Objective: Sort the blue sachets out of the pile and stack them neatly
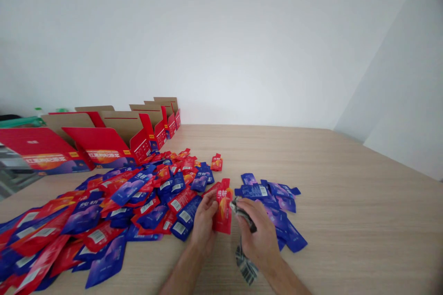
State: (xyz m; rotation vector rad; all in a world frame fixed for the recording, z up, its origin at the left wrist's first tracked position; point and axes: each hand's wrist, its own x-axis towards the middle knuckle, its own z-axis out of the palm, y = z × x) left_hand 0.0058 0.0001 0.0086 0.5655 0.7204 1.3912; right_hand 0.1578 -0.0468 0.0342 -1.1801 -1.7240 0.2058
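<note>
1. Right hand (258, 233) grips a crumpled black-and-white checked cloth (246, 267), one end trailing below the fingers
2. Left hand (204, 221) holds a red foil pouch (224, 209) upright at centre, printed with orange fruit, just beside the cloth
3. Blue-purple pouches (278, 219) lie loosely piled on the wood-grain table (353, 198), right of centre
4. Mixed red and blue pouches (133, 187) heap up at left
5. Open red cartons (98, 145) stand behind that heap
6. White wall (259, 55) beyond
</note>
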